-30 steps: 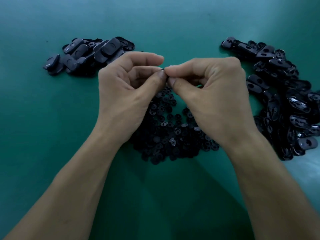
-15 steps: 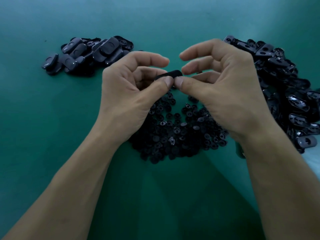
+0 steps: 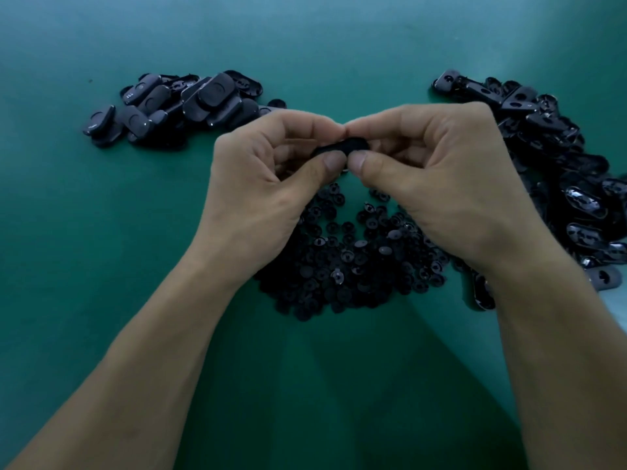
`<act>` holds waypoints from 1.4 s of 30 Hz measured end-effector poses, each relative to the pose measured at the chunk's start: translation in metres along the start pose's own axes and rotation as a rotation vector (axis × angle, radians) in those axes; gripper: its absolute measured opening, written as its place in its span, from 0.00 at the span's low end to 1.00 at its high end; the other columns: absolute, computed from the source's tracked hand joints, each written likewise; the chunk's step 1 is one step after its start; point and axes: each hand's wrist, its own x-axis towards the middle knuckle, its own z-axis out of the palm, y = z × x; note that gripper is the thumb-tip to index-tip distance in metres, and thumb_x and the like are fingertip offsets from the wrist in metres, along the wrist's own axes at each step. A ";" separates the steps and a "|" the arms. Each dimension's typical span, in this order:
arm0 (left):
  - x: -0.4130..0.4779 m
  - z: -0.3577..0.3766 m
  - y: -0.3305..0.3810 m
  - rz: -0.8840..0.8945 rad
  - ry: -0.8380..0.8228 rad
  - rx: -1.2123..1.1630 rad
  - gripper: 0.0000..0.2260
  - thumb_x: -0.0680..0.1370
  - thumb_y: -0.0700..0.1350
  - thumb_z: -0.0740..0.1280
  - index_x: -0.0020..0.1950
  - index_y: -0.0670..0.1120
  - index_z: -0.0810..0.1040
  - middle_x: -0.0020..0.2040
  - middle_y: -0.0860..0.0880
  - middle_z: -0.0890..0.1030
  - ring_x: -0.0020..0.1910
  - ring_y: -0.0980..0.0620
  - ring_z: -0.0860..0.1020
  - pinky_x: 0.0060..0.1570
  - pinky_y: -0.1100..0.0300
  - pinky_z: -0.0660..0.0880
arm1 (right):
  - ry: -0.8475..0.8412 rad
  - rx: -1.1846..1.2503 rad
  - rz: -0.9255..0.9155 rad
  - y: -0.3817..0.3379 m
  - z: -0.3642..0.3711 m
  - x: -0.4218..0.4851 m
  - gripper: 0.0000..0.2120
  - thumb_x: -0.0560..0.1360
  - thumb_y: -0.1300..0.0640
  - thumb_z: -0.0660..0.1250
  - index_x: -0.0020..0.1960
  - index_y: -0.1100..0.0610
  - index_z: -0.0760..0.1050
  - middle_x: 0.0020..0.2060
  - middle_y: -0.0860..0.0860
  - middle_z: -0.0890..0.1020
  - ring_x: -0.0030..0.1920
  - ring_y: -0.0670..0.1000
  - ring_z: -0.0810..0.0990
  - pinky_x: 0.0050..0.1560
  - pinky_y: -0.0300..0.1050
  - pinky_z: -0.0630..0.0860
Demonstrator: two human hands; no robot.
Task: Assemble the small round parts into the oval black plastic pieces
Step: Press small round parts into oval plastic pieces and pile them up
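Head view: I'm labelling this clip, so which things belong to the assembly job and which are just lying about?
Job: left hand and right hand, both pinching one oval black piece; heap of small round parts below them; right pile of oval pieces; far-left pile of oval pieces.
Lying about: only the green tabletop they rest on.

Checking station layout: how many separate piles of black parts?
3: left oval pile far left, round-parts pile centre, right oval pile at right. Centre and right ones partly hidden.

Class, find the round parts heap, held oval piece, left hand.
round parts heap [image 3: 342,266], head view, heap's middle.
oval piece [image 3: 342,146], head view, visible top edge.
left hand [image 3: 258,191], head view, back of hand.
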 end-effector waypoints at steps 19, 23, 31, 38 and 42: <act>0.000 -0.004 -0.001 -0.073 0.051 -0.137 0.14 0.71 0.33 0.76 0.52 0.46 0.79 0.41 0.52 0.87 0.42 0.55 0.85 0.47 0.63 0.79 | 0.136 -0.040 0.027 -0.001 0.013 -0.001 0.03 0.69 0.55 0.73 0.39 0.47 0.82 0.32 0.45 0.84 0.32 0.41 0.81 0.37 0.42 0.81; -0.001 -0.004 0.000 -0.089 0.072 -0.160 0.15 0.70 0.32 0.76 0.52 0.45 0.80 0.41 0.50 0.87 0.41 0.54 0.85 0.46 0.63 0.80 | 0.107 0.008 0.054 -0.004 0.010 -0.001 0.04 0.69 0.56 0.73 0.40 0.47 0.82 0.32 0.45 0.85 0.32 0.42 0.82 0.37 0.42 0.81; 0.000 -0.005 0.002 -0.056 0.100 -0.140 0.18 0.70 0.32 0.77 0.55 0.46 0.79 0.37 0.52 0.86 0.37 0.57 0.84 0.42 0.64 0.79 | 0.056 0.045 0.072 -0.005 0.005 0.001 0.04 0.68 0.55 0.72 0.41 0.47 0.83 0.32 0.45 0.85 0.33 0.43 0.83 0.38 0.39 0.79; -0.002 -0.005 0.000 -0.047 0.106 -0.118 0.16 0.70 0.31 0.76 0.55 0.44 0.78 0.37 0.52 0.86 0.37 0.57 0.83 0.42 0.64 0.78 | 0.064 0.033 0.074 -0.005 0.006 0.001 0.04 0.68 0.55 0.72 0.41 0.47 0.83 0.32 0.44 0.85 0.34 0.43 0.84 0.39 0.40 0.80; -0.003 -0.004 0.000 -0.056 0.091 -0.066 0.14 0.71 0.32 0.76 0.52 0.46 0.79 0.38 0.53 0.85 0.39 0.57 0.83 0.44 0.64 0.79 | 0.097 -0.065 0.084 -0.004 0.007 0.000 0.04 0.74 0.55 0.73 0.46 0.48 0.84 0.36 0.43 0.85 0.38 0.40 0.83 0.44 0.38 0.79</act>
